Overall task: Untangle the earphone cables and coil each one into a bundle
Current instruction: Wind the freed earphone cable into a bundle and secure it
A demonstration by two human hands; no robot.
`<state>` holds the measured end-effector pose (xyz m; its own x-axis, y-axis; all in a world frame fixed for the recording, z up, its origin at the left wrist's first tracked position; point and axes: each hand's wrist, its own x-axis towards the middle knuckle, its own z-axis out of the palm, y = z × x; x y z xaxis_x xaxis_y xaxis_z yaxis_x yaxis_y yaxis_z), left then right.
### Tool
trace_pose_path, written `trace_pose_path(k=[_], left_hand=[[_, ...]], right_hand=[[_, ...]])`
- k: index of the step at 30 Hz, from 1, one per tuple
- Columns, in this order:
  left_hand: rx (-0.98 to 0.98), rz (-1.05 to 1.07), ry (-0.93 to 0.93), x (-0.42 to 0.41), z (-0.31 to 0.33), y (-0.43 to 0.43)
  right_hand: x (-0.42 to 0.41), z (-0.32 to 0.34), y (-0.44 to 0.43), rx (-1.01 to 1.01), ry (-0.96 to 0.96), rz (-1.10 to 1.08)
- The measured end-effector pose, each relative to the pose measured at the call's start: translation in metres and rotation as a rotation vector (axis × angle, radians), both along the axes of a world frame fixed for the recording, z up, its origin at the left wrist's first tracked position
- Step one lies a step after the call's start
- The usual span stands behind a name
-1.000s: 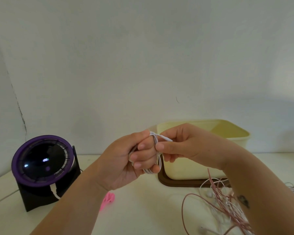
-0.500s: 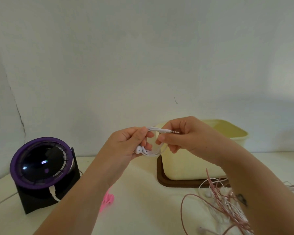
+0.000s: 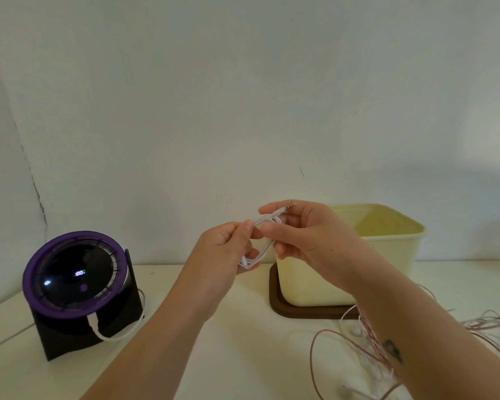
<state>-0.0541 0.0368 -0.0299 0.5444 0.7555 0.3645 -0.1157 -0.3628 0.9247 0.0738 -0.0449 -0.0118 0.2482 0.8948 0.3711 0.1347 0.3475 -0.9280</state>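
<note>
A white earphone cable (image 3: 261, 250), coiled into a small loop, hangs in the air between both hands above the table. My left hand (image 3: 224, 252) pinches the coil at its left side between thumb and fingers. My right hand (image 3: 306, 238) pinches the plug end, whose metal jack (image 3: 289, 206) sticks out past the fingertips. A tangle of pink and white earphone cables (image 3: 367, 342) lies on the table at the lower right, partly hidden behind my right forearm.
A cream plastic tub (image 3: 387, 255) stands on a brown lid (image 3: 300, 311) behind my right hand. A black and purple round device (image 3: 75, 281) with a white cord sits at the left. A white wall closes off the back of the white table (image 3: 228, 356).
The coil has come off my left fingers and is now pinched between both hands. My right hand has turned the plug end upward. Both hands sit slightly lower and to the right.
</note>
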Motion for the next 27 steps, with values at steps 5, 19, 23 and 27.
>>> trace_pose_path(k=[5, 19, 23, 27], left_hand=[[-0.071, -0.056, 0.019, 0.0, 0.0, 0.0], [-0.401, -0.295, -0.071, 0.0, -0.001, 0.002], [-0.203, -0.266, 0.051, -0.003, -0.001, 0.01], [0.115, -0.279, 0.228, -0.014, 0.007, 0.015]], right_hand=[[-0.001, -0.004, 0.001, 0.045, 0.015, -0.071], [-0.001, -0.004, 0.002, 0.076, 0.094, -0.11], [0.006, -0.001, -0.001, 0.047, -0.097, -0.17], [0.008, 0.003, -0.003, 0.028, -0.265, -0.174]])
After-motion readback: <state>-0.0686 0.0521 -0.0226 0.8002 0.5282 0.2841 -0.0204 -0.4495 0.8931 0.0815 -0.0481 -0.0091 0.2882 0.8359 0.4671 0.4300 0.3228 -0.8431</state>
